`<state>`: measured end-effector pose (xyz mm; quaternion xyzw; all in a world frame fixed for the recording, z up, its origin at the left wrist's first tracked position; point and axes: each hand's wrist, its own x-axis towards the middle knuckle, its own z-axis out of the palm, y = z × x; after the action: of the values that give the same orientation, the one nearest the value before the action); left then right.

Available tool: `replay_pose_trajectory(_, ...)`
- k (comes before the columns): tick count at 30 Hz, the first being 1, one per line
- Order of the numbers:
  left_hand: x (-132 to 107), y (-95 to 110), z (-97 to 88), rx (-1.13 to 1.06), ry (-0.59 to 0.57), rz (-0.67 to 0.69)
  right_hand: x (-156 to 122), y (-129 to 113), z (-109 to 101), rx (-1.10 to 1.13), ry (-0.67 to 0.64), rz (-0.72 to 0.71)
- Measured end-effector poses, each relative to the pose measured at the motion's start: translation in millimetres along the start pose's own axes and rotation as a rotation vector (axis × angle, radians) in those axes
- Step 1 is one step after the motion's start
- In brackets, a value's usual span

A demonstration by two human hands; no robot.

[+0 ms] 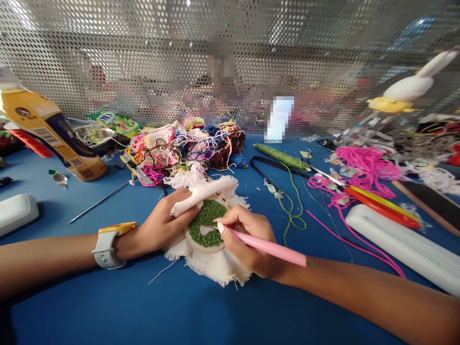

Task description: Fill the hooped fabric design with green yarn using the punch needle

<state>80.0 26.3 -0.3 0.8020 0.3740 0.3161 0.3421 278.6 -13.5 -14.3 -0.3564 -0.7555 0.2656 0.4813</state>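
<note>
1. Cream woven cloth (212, 266), frayed at the edges, is stretched in a small round embroidery hoop (196, 243). The hoop lies on the blue table (108, 306), near the middle, between the two hands.
2. Left hand (161, 223): thumb and fingers are pressed together on a folded-back flap of the cloth at the hoop's upper edge. I read this as holding the flap clear and steadying the hoop.
3. Right hand (247, 239): the fingertips pinch a pink punch needle (266, 247) like a pen. Its tip is on the cloth at the inner edge of the green loop stitching (206, 220).
4. Step in hand, by my judgement: filling the green area. A bare cream patch shows in its middle.
5. The next move calls for an upright needle, a punch just beside the last loops, and taut cloth.
6. A loose green yarn (293, 215) lies just right of the hoop. I cannot tell whether it feeds the needle; if so, it needs slack.
</note>
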Motion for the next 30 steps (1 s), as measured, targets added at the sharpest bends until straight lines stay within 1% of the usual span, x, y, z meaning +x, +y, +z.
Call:
replay_pose_trajectory(3,0,0,-0.8,0.064,-0.010,0.036,1,-2,0,-0.033,-0.001,-0.032)
replay_pose_trajectory(7,0,0,-1.0,0.107,-0.006,0.047,1,-2,2,-0.083,-0.013,-0.064)
replay_pose_trajectory(10,-1,1,-0.9,0.111,0.002,0.050,1,0,3,-0.098,-0.066,-0.063)
replay_pose_trajectory(14,-5,1,-0.3,0.115,-0.006,0.112,4,5,6,-0.073,-0.142,-0.006)
replay_pose_trajectory(17,-5,0,0.0,0.135,-0.014,0.133,8,9,9,-0.087,-0.158,-0.021)
replay_pose_trajectory(21,-3,-3,0.5,0.116,-0.013,0.154,11,8,4,-0.054,-0.164,-0.010)
replay_pose_trajectory(24,-1,-4,0.8,0.108,-0.003,0.148,6,6,-2,-0.042,-0.188,-0.031)
replay_pose_trajectory(27,-2,-4,0.7,0.119,-0.031,0.118,-3,6,-7,-0.049,-0.144,-0.054)
replay_pose_trajectory(30,-4,-3,0.1,0.129,-0.065,0.136,-11,9,-10,0.002,-0.113,-0.093)
